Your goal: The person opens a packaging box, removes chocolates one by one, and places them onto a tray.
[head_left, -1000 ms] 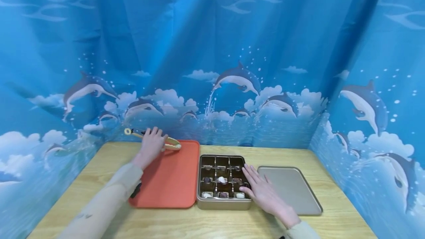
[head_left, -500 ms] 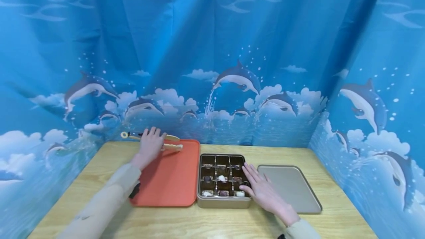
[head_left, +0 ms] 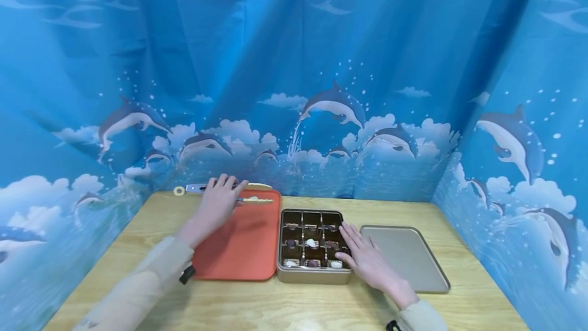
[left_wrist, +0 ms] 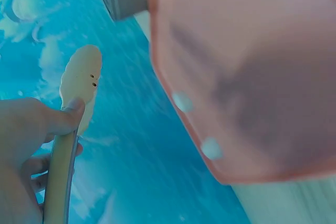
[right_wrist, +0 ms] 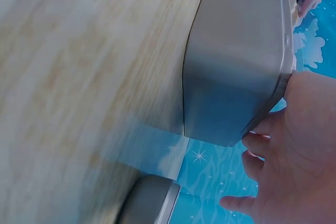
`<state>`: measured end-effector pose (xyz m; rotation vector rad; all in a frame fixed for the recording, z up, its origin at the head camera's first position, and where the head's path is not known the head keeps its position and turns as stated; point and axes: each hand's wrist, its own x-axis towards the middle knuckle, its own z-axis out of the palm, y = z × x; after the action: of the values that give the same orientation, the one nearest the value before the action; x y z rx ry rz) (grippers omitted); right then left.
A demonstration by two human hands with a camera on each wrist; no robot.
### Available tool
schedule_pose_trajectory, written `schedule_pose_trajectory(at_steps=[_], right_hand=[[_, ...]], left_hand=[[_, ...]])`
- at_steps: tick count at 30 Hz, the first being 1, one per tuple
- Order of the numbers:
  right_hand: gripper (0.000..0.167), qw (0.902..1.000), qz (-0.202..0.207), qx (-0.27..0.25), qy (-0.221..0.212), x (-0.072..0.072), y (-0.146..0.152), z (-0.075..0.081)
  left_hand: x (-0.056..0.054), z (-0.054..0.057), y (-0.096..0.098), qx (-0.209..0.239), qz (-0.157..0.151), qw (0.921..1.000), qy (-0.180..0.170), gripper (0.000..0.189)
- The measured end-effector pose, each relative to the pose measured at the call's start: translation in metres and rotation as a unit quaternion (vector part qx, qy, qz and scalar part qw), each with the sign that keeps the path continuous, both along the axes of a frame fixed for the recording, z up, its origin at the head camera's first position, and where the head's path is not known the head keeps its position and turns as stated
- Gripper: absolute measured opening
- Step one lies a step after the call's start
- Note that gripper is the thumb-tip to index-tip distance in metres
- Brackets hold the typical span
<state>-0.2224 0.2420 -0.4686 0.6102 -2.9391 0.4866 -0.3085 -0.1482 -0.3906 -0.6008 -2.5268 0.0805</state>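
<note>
Over the far end of the red tray (head_left: pixel 236 252), my left hand (head_left: pixel 218 202) grips a pair of tongs (left_wrist: pixel 60 171) with pale scalloped tips. The tips stand apart in the head view. Two small white pieces, one of them a white lump (left_wrist: pixel 182 102), lie near the tray's edge in the left wrist view. My right hand (head_left: pixel 367 262) rests straight fingers on the right rim of a metal tin (head_left: pixel 314 277), its thumb near the front corner. Inside the tin, a brown divider insert holds several chocolates, among them a white chocolate (head_left: pixel 311 243) and a dark chocolate (head_left: pixel 291 243).
A flat grey-beige metal lid (head_left: pixel 406 259) lies right of the tin, partly behind my right hand. Tray, tin and lid share a wooden table (head_left: pixel 239 305). A blue dolphin-print curtain (head_left: pixel 294 91) rises at the table's back and sides.
The tongs have shifted right and their tips have spread wider apart, with a white piece now showing between them. My left hand moved slightly right; my right hand stays on the tin.
</note>
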Motion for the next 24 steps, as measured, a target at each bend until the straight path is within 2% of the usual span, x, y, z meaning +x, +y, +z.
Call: schedule_pose_trajectory(at_steps=[8, 14, 21, 24], right_hand=[[0.074, 1.0000, -0.003, -0.002, 0.002, 0.000, 0.001, 0.000], [0.074, 0.9998, 0.000, -0.012, 0.018, 0.002, 0.000, 0.000], [0.074, 1.0000, -0.005, -0.006, 0.004, 0.002, -0.001, 0.002], [0.074, 1.0000, -0.005, 0.003, -0.002, 0.002, 0.000, 0.003]], left_hand=[[0.002, 0.011, 0.042, -0.021, -0.044, 0.9983, 0.032, 0.054], [-0.002, 0.017, 0.075, -0.040, -0.091, 0.9946, 0.029, 0.058], [-0.008, 0.023, 0.117, -0.112, -0.110, 0.9875, 0.016, 0.056], [-0.012, 0.023, 0.134, -0.144, -0.119, 0.9821, 0.025, 0.055]])
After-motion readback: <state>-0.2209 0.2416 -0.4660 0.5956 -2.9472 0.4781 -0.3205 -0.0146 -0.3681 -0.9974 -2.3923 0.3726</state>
